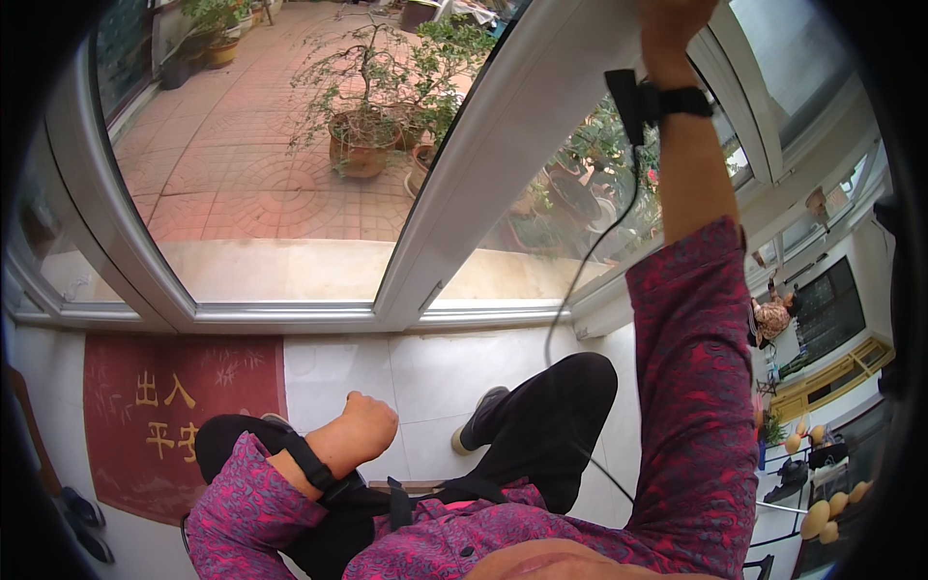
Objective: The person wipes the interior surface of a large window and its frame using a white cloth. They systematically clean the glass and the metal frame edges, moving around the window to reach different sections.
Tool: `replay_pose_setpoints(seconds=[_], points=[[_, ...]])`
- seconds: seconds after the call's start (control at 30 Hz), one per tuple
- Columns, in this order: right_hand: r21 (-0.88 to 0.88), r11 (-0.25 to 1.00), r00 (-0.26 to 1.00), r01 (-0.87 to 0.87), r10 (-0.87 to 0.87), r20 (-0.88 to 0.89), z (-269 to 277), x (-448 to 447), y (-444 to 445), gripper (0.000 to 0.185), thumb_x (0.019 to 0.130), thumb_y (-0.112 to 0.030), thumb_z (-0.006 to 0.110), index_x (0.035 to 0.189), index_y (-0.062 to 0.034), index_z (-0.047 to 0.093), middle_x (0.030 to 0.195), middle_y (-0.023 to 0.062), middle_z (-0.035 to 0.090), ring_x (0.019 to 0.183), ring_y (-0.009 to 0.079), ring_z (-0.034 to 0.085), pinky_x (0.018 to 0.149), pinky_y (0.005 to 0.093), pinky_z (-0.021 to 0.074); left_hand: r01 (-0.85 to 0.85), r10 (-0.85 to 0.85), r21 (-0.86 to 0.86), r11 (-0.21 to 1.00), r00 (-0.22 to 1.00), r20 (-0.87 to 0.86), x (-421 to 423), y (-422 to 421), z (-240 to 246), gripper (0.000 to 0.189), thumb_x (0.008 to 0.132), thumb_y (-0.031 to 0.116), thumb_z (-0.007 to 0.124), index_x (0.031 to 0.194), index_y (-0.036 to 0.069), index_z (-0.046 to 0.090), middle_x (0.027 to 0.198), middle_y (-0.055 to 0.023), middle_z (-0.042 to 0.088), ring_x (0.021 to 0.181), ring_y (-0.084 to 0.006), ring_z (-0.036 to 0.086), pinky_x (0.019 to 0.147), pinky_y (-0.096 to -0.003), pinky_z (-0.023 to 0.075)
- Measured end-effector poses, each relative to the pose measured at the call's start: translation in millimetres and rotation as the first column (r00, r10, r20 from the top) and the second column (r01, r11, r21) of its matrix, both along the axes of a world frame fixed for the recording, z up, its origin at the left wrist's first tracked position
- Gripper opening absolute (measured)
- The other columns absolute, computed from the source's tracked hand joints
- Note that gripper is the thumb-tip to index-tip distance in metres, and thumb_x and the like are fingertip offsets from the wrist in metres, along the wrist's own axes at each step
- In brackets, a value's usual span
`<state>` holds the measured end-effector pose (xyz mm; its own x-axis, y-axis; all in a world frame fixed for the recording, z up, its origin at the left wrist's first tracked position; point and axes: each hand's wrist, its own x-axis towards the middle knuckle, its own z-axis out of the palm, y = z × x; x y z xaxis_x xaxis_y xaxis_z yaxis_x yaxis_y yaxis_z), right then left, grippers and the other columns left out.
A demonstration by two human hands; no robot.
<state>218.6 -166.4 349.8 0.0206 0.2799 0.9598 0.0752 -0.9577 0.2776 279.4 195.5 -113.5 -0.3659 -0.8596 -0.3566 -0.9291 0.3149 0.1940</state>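
Note:
My left hand (355,429) is curled into a fist over my bent knee, with nothing visible in it and a black strap around the wrist. My right arm reaches up. At the top edge, my right hand (673,32) is beside the white door or window frame (500,138); its fingers are cut off by the view, so its grip is hidden. A black device (628,107) with a cable (580,268) is strapped to that wrist. Glass panes stand in front of me.
A red doormat (239,362) bearing writing lies on white floor tiles (348,370). Dark shoes (87,522) stand at the lower left. Potted plants (362,148) are outside on the paving. Farther right are another person (773,317) and a rack with hanging gourds (815,518).

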Motion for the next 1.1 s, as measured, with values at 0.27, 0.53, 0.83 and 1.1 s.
replay_pose_setpoints(seconds=[0.27,0.53,0.83,1.1], points=[[-0.364,0.869,0.874,0.335,-0.430,-0.224,-170,-16,12,0.059,0.078,0.011,0.054,0.123,-0.0203,0.076,0.139,0.0108,0.059,0.132,0.0319,0.050,0.112,0.0419,0.0394,-0.008,0.009,0.014,1.000,1.000,-0.026,1,8,1,0.038,0.082,0.039,0.080,0.098,0.007,0.068,0.089,-0.0110,0.072,0.087,-0.0311,0.071,0.073,-0.0450,0.0495],[0.089,0.992,0.992,0.091,-0.098,0.077,-23,-20,-17,0.041,0.097,0.006,0.058,0.135,-0.0089,0.065,0.144,0.0098,0.046,0.131,0.0239,0.053,0.102,0.0329,0.0522,-0.057,0.046,-0.157,0.986,0.996,-0.074,6,16,-4,0.010,0.082,0.014,0.065,0.085,0.013,0.074,0.083,-0.0065,0.073,0.079,-0.0271,0.072,0.067,-0.0428,0.0475],[0.098,0.945,0.948,0.313,-0.317,0.032,-151,-38,4,0.036,0.098,-0.004,0.063,0.131,-0.0182,0.068,0.143,0.0149,0.044,0.128,0.0314,0.052,0.100,0.0396,0.0479,-0.015,0.013,-0.084,0.996,1.000,-0.028,3,13,-1,0.038,0.081,0.040,0.080,0.095,0.007,0.067,0.085,-0.0095,0.070,0.084,-0.0300,0.070,0.070,-0.0439,0.0479],[0.326,0.935,0.963,0.138,-0.203,0.175,-81,-39,-28,0.033,0.104,-0.012,0.060,0.136,-0.0108,0.062,0.135,0.0095,0.056,0.117,0.0219,0.058,0.090,0.0322,0.0489,-0.036,0.037,-0.093,0.995,0.999,0.009,5,14,-5,0.039,0.080,0.040,0.080,0.095,0.006,0.067,0.085,-0.0100,0.070,0.084,-0.0297,0.070,0.070,-0.0445,0.0480]])
